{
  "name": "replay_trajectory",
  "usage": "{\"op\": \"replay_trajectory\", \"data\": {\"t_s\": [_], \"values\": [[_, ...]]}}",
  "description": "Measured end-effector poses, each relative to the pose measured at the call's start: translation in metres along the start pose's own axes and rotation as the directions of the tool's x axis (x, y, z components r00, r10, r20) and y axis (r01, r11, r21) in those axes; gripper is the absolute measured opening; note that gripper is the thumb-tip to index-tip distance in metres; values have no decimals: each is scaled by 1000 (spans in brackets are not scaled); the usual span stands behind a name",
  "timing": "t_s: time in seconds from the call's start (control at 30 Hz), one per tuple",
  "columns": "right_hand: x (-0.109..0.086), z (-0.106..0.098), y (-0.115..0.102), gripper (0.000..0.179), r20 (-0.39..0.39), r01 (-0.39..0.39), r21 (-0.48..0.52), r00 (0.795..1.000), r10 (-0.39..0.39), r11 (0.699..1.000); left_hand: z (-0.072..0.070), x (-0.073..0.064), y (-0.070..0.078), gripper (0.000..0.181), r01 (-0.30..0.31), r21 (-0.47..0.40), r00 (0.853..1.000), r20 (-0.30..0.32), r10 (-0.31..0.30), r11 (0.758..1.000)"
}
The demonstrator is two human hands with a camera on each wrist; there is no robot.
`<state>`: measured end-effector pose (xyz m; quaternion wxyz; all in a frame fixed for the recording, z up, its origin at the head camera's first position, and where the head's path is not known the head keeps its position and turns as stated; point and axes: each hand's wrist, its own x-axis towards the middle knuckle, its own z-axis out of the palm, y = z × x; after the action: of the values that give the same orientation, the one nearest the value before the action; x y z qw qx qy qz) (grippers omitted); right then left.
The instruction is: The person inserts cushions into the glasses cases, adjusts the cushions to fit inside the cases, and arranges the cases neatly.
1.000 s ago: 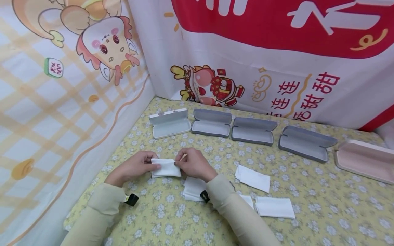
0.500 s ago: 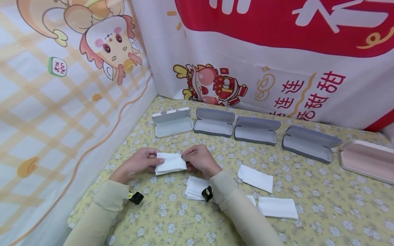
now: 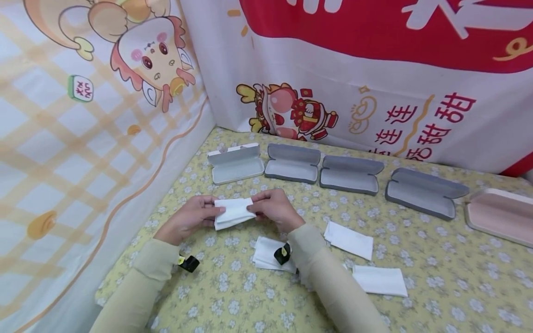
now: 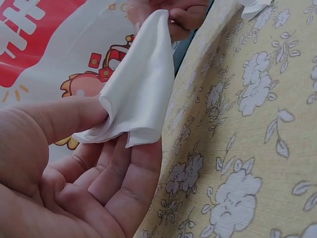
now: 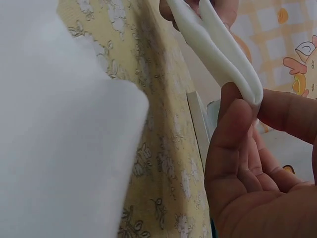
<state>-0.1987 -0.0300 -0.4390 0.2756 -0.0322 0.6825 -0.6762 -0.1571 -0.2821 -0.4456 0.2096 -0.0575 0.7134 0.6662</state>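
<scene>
We pinch opposite ends of the folded white cloth (image 3: 235, 214) between the fingers of our left hand (image 3: 193, 214) and right hand (image 3: 276, 208), apparently at the folding step, and the next move calls for keeping its layers together.

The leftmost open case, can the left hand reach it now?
Probably yes: only tablecloth shows between the left hand and the leftmost case, though that hand grips a folded white cloth it should first release.
</scene>
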Motion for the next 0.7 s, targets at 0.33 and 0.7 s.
{"op": "replay_trajectory", "data": {"t_s": [0.33,0.7], "values": [[2,-2,-8,21,-10,-5,7,1000,5,1000,-3,0,5,40,-14,-46,1000,-7,14,999],[14,-10,-17,18,-22,15,25,1000,-15,1000,-5,13,16,34,-37,-106,998,-44,33,994]]}}
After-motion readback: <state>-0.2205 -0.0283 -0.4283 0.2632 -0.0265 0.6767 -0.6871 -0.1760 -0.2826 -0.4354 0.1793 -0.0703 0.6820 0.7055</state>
